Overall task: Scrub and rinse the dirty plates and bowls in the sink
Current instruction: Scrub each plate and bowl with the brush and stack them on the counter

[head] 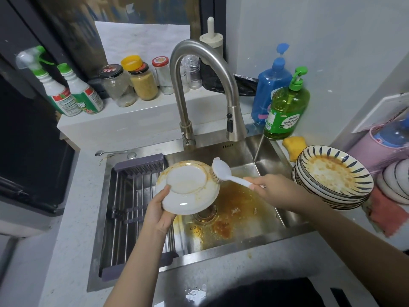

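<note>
A: Where is the bowl (188, 188) held, relative to each grip?

B: It is gripped upside down at its lower-left rim by the left hand (160, 212), above the sink (243, 247) near the drain. The brush (223, 171) is gripped by its white handle in the right hand (269, 189); its bristles are pressed against the bowl's upper-right side.

A: What is hidden or hard to make out?

B: The bowl's inside cannot be seen. The stack of plates (332, 178) at the sink's right edge is shown with only its stained top plate exposed. The rack (132, 207) is partly covered by the left arm.

A: Can any writing be read?

B: Chinese characters are printed on the green soap bottle (286, 109), too small to be read; the spray bottles' (73, 91) labels are blurred.
</note>
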### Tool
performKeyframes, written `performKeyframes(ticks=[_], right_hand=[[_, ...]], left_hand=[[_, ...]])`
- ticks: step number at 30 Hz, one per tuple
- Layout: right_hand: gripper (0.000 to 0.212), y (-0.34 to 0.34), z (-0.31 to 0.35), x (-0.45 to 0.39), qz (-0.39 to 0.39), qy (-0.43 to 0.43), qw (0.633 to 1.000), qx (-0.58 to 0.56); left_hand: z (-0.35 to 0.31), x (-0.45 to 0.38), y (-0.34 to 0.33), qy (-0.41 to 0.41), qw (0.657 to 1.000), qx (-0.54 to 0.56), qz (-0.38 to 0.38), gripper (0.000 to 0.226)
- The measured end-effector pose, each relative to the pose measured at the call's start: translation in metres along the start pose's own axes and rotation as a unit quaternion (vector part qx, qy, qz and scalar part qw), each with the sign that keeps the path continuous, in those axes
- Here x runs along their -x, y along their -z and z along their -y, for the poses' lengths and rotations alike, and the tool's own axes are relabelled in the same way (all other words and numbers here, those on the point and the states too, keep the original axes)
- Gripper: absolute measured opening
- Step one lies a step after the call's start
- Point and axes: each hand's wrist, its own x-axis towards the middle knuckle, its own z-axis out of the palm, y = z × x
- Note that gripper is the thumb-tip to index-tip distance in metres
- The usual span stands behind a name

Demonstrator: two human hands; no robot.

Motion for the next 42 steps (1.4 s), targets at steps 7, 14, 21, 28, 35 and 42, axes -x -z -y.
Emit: performKeyframes(ticks=[7, 14, 21, 28, 35, 42], right_hand=[[0.037, -0.002, 0.015, 0.015, 0.027, 0.051, 0.996, 0.061], [0.036, -0.017, 0.031, 0.031, -0.004, 0.093, 0.992, 0.08], [0.036, -0.02, 0.033, 0.029, -0.036, 0.061, 0.995, 0.073], [0.038, -0.016, 0.017, 0.02, -0.055, 0.002, 0.998, 0.012], [0.039, -0.015, 0.009, 0.02, -0.061, 0.003, 0.998, -0.035], [0.04, -0.018, 0.021, 0.027, -0.02, 0.034, 0.998, -0.039]], left_hand=[[0.001, 0.004, -0.012, -0.01, 0.999, 0.015, -0.027, 0.042], [0.009, -0.008, -0.023, -0.022, 0.997, 0.021, -0.075, 0.028], [0.016, -0.009, -0.043, -0.027, 0.994, 0.043, -0.101, 0.031], [0.015, -0.002, -0.051, -0.019, 0.994, 0.063, -0.087, 0.031], [0.005, 0.003, -0.041, -0.01, 0.996, 0.068, -0.061, 0.033], [0.001, 0.001, -0.033, -0.017, 0.995, 0.072, -0.069, 0.043]])
